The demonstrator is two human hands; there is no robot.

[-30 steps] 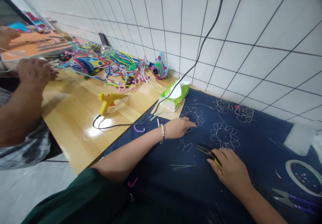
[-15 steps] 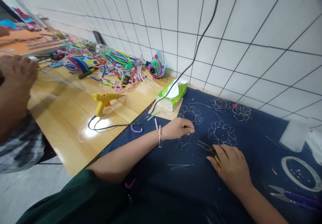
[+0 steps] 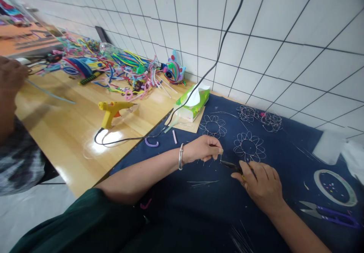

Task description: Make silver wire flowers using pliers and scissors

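Note:
My left hand (image 3: 205, 148), with a silver bangle on its wrist, is closed in a pinch on a thin wire (image 3: 221, 157). My right hand (image 3: 263, 183) is wrapped round dark-nosed pliers (image 3: 231, 166) with yellow handles. The pliers' tip is at the wire, just below my left fingertips. Behind my hands, two flower-shaped wire rings lie on the dark blue cloth: one ring (image 3: 214, 126) behind my left hand, the other ring (image 3: 249, 146) behind my right. Several straight wires (image 3: 202, 182) lie in front of my left hand.
Purple-handled snips (image 3: 331, 213) and a tape roll (image 3: 316, 177) lie at right. A tissue pack (image 3: 192, 103), a yellow glue gun (image 3: 109, 113) with a black cord, and a heap of coloured pipe cleaners (image 3: 125, 69) are at left. Another person's hand (image 3: 11, 78) is at far left.
My left fingers and the pliers have come together, with the wire now between them. The whole view has shifted slightly, and the other person's hand sits nearer the left edge.

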